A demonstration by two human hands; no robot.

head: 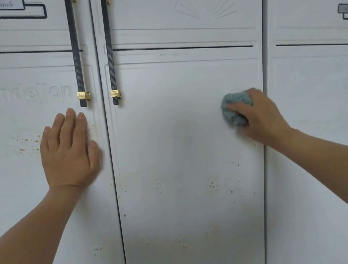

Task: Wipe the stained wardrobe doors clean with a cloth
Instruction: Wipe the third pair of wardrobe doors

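**Step in hand: wiping the middle wardrobe door (179, 131).**

The right hand (259, 113) grips a bunched blue-grey cloth (235, 108). Its fingers are curled over the cloth and press it to the panel at 3 o'clock from the door's centre, near the door's right edge. The left hand (69, 150) lies flat on the left wardrobe door (20, 202), fingers straight and close together, holding nothing.

**Procedure (judged):**
- Hold even pressure on the cloth and work in overlapping passes.
- The panel around the cloth looks clean. Brown specks (214, 183) lie at 7 o'clock from the cloth, and a lower scatter (181, 242) lies further on, toward the door's 6 o'clock. Direct the strokes downward to both.
- Turn the cloth to a fresh face if the specks begin to smear.
- Keep the left palm braced so that the doors do not shift under the wiping load.

**Surroundings and obstructions:**
- Two dark ribbed handles with gold brackets, the left handle (75, 47) and the right handle (109, 50), stand at 12 o'clock from the left hand. Wipe around them.
- Left-door specks (24, 144) lie at 9 o'clock from the left hand, some beside its fingers. The hand must lift before that zone can be wiped.
- Embossed lettering (32, 95) at 11 o'clock from the left hand is likely to trap residue, as are the grooved panel borders.
- A third door (331, 152) stands at 3 o'clock from the right hand.
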